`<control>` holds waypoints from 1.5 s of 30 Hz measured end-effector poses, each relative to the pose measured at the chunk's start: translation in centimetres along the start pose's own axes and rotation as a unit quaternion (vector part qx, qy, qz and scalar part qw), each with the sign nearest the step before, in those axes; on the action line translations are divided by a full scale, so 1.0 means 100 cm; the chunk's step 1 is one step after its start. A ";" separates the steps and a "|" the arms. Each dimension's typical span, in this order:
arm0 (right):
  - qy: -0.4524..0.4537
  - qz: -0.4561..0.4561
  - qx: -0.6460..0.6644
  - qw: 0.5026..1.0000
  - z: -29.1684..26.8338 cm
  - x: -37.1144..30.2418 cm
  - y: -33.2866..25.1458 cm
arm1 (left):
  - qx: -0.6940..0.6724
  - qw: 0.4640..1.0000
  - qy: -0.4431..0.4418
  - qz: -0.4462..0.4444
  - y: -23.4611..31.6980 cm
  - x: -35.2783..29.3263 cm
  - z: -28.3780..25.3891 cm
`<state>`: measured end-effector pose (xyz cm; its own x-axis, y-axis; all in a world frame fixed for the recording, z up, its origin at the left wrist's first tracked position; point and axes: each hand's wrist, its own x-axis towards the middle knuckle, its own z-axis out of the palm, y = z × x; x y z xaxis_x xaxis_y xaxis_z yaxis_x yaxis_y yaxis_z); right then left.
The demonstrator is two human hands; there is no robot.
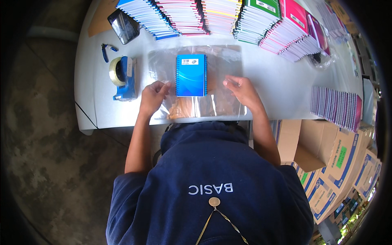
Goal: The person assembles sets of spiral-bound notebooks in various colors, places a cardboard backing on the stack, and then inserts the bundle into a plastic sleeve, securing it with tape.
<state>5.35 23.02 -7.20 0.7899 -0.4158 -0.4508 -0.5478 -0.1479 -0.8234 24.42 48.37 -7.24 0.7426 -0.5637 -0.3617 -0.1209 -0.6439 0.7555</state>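
Observation:
A small blue spiral notebook [191, 76] with a white label near its top lies flat, its coil along the left side. Under it spreads a clear, shiny plastic sheet [159, 61] on the white table. To the notebook's left, my left hand [154, 97] is closed in a pinch over the sheet. My right hand [241, 89] is on the other side, thumb and fingers drawn together at the plastic. Neither hand touches the notebook. The sheet's fold between my fingertips is too fine to make out clearly.
A blue tape dispenser [125, 79] stands at the left, near blue-handled cutters [108, 52] and a dark phone [123, 26]. Stacked spiral notebooks [220, 18] line the far edge. More notebooks [335, 108] sit at the right, above cardboard boxes [326, 163].

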 end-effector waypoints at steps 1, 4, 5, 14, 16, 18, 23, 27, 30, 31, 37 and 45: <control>-0.007 0.014 -0.011 1.000 -0.003 0.001 -0.003 | -0.010 1.000 -0.009 0.028 -0.007 0.001 -0.002; -0.009 -0.004 -0.001 1.000 -0.007 0.007 -0.013 | -0.020 0.987 0.001 0.160 0.008 0.001 0.006; 0.007 -0.053 0.034 0.998 -0.004 0.010 -0.007 | -0.020 0.979 0.002 0.204 0.013 0.004 0.010; 0.045 -0.248 0.282 0.926 0.054 0.034 0.011 | -0.104 0.961 -0.040 0.252 0.044 0.004 0.038; 0.056 -0.267 0.272 0.923 0.067 0.035 0.014 | -0.100 0.961 -0.034 0.256 0.045 0.003 0.047; 0.065 -0.307 0.272 0.910 0.079 0.032 0.008 | -0.070 0.963 -0.013 0.259 0.040 0.002 0.058; 0.093 -0.304 0.229 0.920 0.092 0.026 0.007 | 0.183 0.950 -0.003 0.252 0.048 -0.006 0.080; 0.089 -0.291 0.203 0.931 0.094 0.024 0.006 | 0.263 0.922 -0.058 0.279 0.053 -0.006 0.077; 0.105 -0.317 0.134 0.933 0.093 0.024 0.002 | 0.213 0.933 -0.112 0.268 0.055 -0.005 0.067; 0.109 -0.328 0.106 0.932 0.093 0.025 0.001 | 0.173 0.943 -0.136 0.251 0.056 -0.002 0.064; 0.038 -0.332 -0.213 0.918 0.074 0.032 -0.016 | -0.013 0.960 -0.207 0.189 0.055 0.004 0.055; -0.186 -0.169 -0.164 0.954 0.035 0.045 -0.042 | 0.347 0.876 0.039 0.334 0.023 -0.011 0.043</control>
<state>12.21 24.86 -6.98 0.9467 0.0429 -0.3191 -0.2528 -0.5147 -0.8192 20.46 45.27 -7.49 0.3935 -0.9147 0.0925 -0.8960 -0.3590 0.2614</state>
